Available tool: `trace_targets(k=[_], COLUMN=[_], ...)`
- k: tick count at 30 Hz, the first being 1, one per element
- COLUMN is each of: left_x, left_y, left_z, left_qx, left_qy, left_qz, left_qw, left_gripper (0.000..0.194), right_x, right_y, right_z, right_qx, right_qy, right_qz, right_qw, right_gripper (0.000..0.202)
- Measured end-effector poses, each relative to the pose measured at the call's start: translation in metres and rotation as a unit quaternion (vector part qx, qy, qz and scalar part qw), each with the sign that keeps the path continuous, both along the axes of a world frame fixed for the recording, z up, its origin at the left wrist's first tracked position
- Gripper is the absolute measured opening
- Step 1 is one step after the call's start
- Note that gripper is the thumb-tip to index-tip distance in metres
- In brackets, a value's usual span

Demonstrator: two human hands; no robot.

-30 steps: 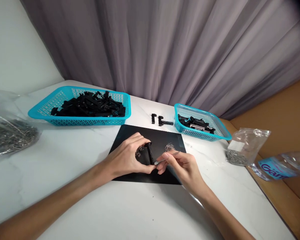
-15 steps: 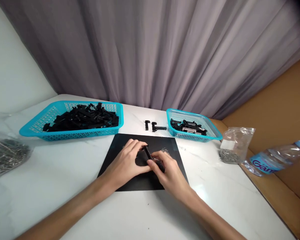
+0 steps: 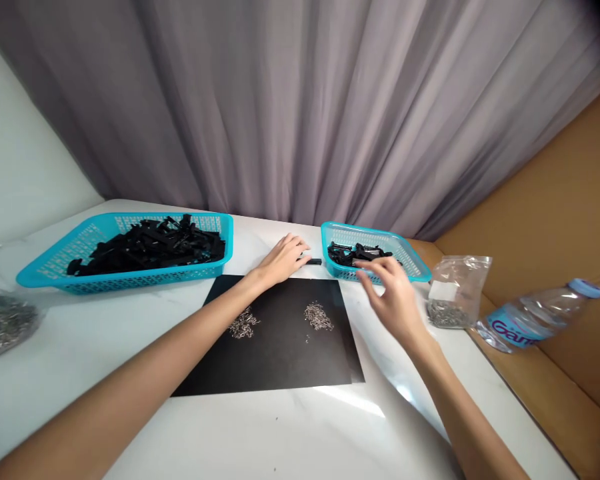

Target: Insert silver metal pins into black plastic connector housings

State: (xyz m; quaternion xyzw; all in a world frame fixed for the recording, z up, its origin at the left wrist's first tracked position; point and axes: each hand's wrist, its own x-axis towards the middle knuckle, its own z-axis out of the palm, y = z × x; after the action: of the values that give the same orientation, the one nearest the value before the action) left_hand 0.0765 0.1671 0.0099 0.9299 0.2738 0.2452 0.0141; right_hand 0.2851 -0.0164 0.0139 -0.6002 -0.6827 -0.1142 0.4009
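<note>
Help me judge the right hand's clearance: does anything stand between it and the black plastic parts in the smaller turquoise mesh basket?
The smaller basket's near rim stands between the right hand and the black parts; whether the fingertips clear it, I cannot tell. Nothing else visible does.

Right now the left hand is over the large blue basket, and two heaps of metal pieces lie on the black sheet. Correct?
No: the head view shows the left hand between the large blue basket and the small blue basket. The rest holds.

White marbled table (image 3: 260, 433); on it black mat (image 3: 280, 360), two blue baskets (image 3: 150, 275), clear bags (image 3: 473, 287).
</note>
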Motion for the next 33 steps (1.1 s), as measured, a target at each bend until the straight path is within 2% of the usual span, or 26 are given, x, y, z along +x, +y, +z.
trace_targets(k=[2,4,5,8,10,14,16,20,21,23,26,30,33], left_x=[0.009,0.014,0.016,0.019,0.018,0.000,-0.019,-0.059,-0.067,-0.077,-0.083,-0.085,-0.085], left_y=[0.008,0.009,0.009,0.006,0.002,-0.022,-0.042,-0.091,-0.102,-0.121,-0.142,-0.154,-0.156], left_z=[-0.003,-0.006,-0.007,-0.007,-0.003,0.012,0.020,0.022,0.020,0.013,0.003,-0.005,-0.006], left_qx=[0.000,-0.005,-0.009,-0.031,-0.049,-0.105,-0.149,-0.226,-0.254,-0.355,-0.454,-0.539,-0.568], left_qy=[0.011,0.018,0.019,0.008,-0.013,-0.073,-0.089,-0.094,-0.099,-0.137,-0.172,-0.216,-0.236], left_qz=[-0.017,-0.029,-0.033,-0.036,-0.028,-0.007,-0.007,-0.021,-0.021,-0.010,0.002,-0.014,-0.032], left_qw=[1.000,0.999,0.999,0.999,0.998,0.992,0.985,0.969,0.962,0.925,0.874,0.814,0.788], left_gripper=[0.026,0.019,0.015,0.007,0.004,0.009,0.011,0.014,0.015,0.019,0.023,0.026,0.026], right_x=[-0.023,-0.042,-0.050,-0.062,-0.066,-0.071,-0.071,-0.069,-0.069,-0.072,-0.080,-0.089,-0.089], right_y=[-0.018,-0.035,-0.042,-0.055,-0.056,-0.050,-0.047,-0.039,-0.035,-0.028,-0.021,-0.023,-0.026], right_z=[-0.001,-0.006,-0.009,-0.020,-0.028,-0.040,-0.039,-0.022,-0.017,-0.009,-0.008,-0.018,-0.021], right_qx=[-0.092,-0.150,-0.166,-0.179,-0.152,-0.063,-0.053,-0.084,-0.089,-0.095,-0.111,-0.140,-0.160], right_qy=[0.002,-0.033,-0.061,-0.151,-0.186,-0.202,-0.171,0.004,0.042,0.096,0.152,0.217,0.254], right_qz=[0.135,0.205,0.220,0.218,0.201,0.162,0.168,0.181,0.177,0.175,0.188,0.195,0.184], right_qw=[0.987,0.967,0.959,0.947,0.950,0.964,0.969,0.980,0.979,0.975,0.964,0.946,0.936], right_gripper=[0.028,0.030,0.032,0.038,0.038,0.018,0.020,0.016,0.015,0.014,0.015,0.011,0.013])
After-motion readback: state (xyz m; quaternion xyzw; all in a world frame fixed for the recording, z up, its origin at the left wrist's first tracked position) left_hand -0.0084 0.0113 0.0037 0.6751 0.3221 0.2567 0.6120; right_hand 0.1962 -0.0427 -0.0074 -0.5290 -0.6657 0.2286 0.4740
